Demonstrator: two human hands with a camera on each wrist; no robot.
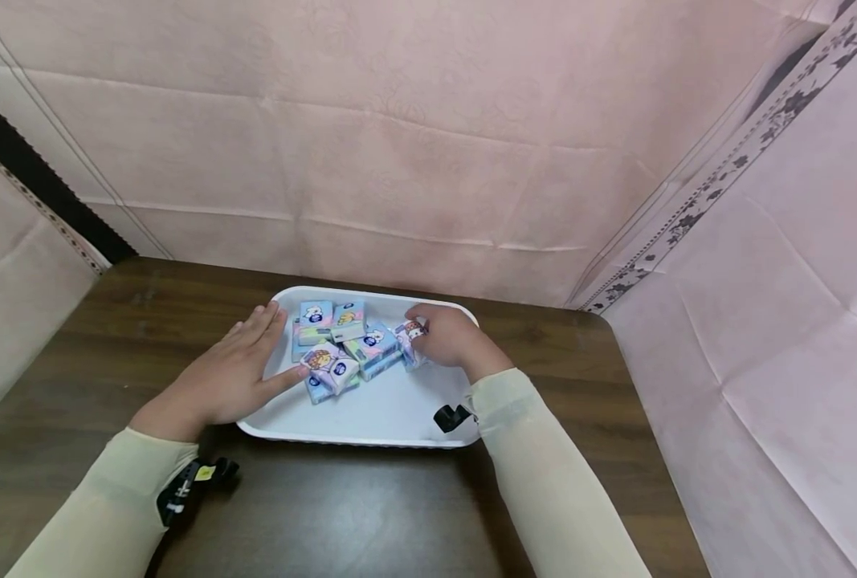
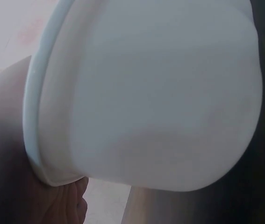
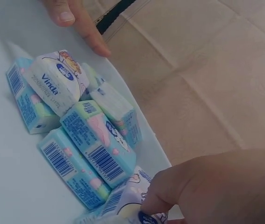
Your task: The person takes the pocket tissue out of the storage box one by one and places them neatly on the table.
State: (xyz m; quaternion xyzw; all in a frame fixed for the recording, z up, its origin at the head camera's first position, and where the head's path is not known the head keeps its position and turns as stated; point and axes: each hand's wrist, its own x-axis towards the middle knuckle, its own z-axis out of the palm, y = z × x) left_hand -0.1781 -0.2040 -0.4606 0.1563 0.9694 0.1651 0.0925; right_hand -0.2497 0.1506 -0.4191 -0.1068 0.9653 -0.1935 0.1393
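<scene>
Several small Vinda tissue packs, blue or purple-white, lie heaped in a white tray. My right hand pinches a purple-white tissue pack at the right end of the heap; its thumb is on the wrapper in the right wrist view, while the other fingers are mostly hidden. My left hand lies along the tray's left rim with straight fingers. Its thumb reaches over the rim to the edge of another purple-white pack. In the left wrist view the tray's outer side covers most of that hand.
The tray stands on a dark brown wooden table, near its back edge. Pale pink cloth hangs behind the table and on both sides. Black wrist cameras sit on both sleeves, the right one over the tray.
</scene>
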